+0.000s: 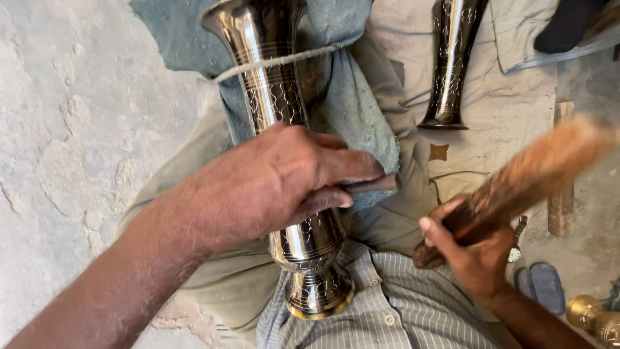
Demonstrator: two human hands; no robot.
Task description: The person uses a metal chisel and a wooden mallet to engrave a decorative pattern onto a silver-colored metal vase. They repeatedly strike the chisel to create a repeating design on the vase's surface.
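Two hands: left (284,178) steadies vase (284,148), right (475,255) grips wooden mallet (529,178).

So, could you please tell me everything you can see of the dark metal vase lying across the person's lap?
The vase is tall, dark and glossy, with fine pale engraved lines, a flared mouth, a bulbous lower body and a brass-edged foot. It lies lengthwise on a blue-grey cloth over the lap, foot towards the person. A thin rope crosses its neck. The left hand presses down on its middle, fingers over a small dark tool.
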